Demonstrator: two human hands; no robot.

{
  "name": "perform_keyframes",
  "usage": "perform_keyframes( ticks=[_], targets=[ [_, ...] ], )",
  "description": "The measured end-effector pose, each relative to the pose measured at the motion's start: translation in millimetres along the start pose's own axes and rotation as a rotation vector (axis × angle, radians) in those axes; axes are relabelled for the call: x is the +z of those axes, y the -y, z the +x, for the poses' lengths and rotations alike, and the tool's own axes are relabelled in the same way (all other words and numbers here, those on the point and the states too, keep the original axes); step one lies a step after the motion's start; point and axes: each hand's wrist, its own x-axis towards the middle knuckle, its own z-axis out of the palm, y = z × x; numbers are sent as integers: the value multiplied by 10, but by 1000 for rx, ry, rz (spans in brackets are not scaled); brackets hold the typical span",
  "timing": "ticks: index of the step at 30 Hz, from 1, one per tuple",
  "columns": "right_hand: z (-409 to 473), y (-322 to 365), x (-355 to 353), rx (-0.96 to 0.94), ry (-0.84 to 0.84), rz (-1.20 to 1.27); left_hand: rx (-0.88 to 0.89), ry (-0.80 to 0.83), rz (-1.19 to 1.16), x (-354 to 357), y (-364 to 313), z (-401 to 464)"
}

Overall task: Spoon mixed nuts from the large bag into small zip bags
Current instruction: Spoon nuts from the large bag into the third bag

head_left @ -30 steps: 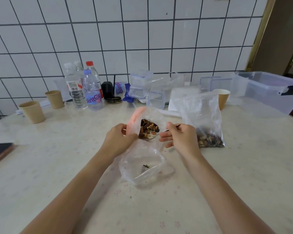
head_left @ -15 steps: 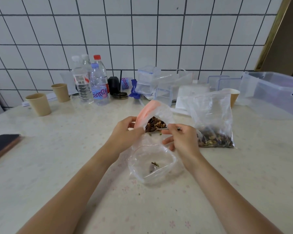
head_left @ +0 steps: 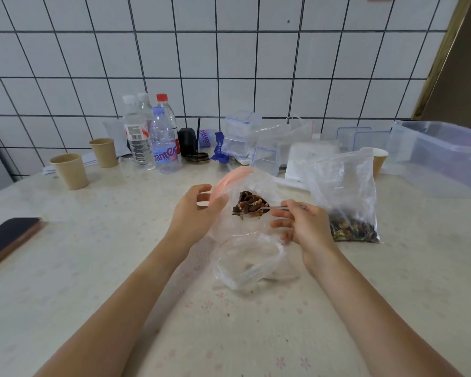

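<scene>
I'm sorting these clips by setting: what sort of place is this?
Probably a home or small workplace kitchen or pantry corner, used here for packing food. A white tiled wall backs a pale table crowded with water bottles, paper cups and clear storage boxes.

Spoon (head_left: 276, 208) bowl under nuts (head_left: 249, 204); phone (head_left: 7, 238) and storage bin (head_left: 443, 156) cut by frame edges.

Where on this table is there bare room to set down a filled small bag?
Bare tabletop lies left of the left hand, between the phone and the forearm, and right of the large bag, below the clear bin. The back edge is crowded with bottles, paper cups and containers.
</scene>
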Motion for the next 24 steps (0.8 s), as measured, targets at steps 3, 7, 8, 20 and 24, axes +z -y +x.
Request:
perform_keyframes(
  ticks=[3, 7, 8, 20, 24],
  targets=[
    [9, 54, -25, -25, -35, -8, 95, -54, 129, -83, 14, -10],
    [-7, 157, -75, -66, -45, 30, 352, -120, 224, -226, -45, -92],
    [-19, 188, -93, -79, -43, 32, 406, -97, 222, -265, -78, -129],
    [-257, 507, -278, -126, 147, 118, 29, 677, 444, -542, -293, -374],
    [-348, 568, -313, -135, 250, 35, 46, 745, 403, -528, -284, -392]
  ],
)
